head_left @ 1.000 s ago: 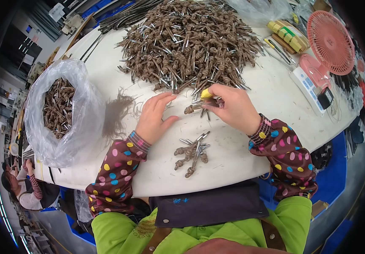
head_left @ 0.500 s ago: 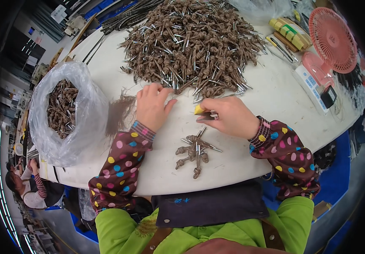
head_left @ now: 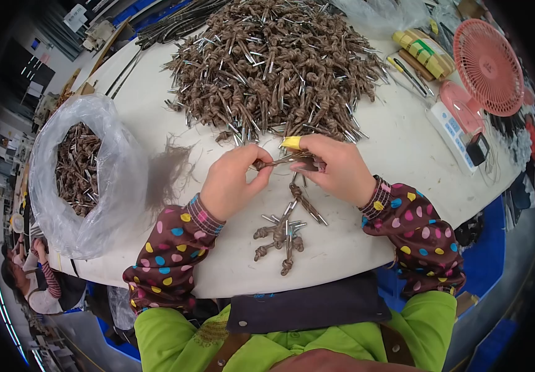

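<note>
My left hand [head_left: 235,178] pinches the knotted end of a brown knotted cord [head_left: 273,162] in front of the big pile. Its other end runs to my right hand [head_left: 337,168], whose fingers are closed around a small dark flat tool [head_left: 309,165], mostly hidden by them. Yellow wrapping [head_left: 291,142] covers a fingertip of that hand. Just below my hands lies a loose knotted cord with metal tips [head_left: 307,204]. Nearer the table edge is a small group of similar knotted cords [head_left: 280,234].
A large heap of knotted cords [head_left: 273,74] covers the table's far middle. At left stands a clear plastic bag [head_left: 121,186] with more inside, beside loose brown threads [head_left: 171,170]. A pink fan [head_left: 487,68], power strip [head_left: 453,133] and cutter knife [head_left: 409,75] lie right. A person [head_left: 44,279] sits far left.
My left hand has come from the heap's edge toward my right hand, now with a knotted cord between them. Another knotted cord now lies above the small group.
</note>
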`<state>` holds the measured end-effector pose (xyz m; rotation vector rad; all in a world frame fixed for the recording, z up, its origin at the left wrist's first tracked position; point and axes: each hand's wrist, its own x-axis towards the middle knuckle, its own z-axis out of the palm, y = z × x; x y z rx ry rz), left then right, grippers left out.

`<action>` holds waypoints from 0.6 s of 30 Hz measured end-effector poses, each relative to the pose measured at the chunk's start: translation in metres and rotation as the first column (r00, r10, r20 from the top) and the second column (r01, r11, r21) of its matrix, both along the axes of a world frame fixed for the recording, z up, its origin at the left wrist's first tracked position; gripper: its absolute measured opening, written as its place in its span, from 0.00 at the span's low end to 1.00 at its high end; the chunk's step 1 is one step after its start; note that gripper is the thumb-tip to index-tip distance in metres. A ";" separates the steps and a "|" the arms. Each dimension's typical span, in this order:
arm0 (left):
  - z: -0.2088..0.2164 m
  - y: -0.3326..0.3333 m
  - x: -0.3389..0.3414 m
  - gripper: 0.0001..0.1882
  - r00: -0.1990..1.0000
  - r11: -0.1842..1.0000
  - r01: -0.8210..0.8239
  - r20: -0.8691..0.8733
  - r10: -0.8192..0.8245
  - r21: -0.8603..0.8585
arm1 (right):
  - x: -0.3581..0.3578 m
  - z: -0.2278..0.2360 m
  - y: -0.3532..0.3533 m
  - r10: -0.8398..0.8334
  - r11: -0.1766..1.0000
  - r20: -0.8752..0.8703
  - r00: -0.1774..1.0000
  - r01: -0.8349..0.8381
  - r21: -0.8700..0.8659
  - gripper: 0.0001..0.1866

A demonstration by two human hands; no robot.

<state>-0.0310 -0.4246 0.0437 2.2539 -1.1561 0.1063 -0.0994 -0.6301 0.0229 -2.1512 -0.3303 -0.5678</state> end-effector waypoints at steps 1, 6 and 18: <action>0.004 -0.001 -0.005 0.09 0.989 0.998 0.016 -0.143 -0.024 -0.061 | -0.001 -0.001 0.001 0.052 0.998 -0.009 0.999 -0.052 -0.024 0.14; -0.001 0.003 0.003 0.16 0.918 0.953 0.042 -0.365 -0.155 -0.299 | -0.002 0.006 -0.002 0.057 0.986 -0.319 0.946 -0.003 0.167 0.12; 0.001 0.005 0.007 0.11 0.934 0.984 0.038 0.357 0.028 -0.175 | 0.002 0.001 -0.002 0.252 0.858 -0.371 0.894 -0.029 0.512 0.10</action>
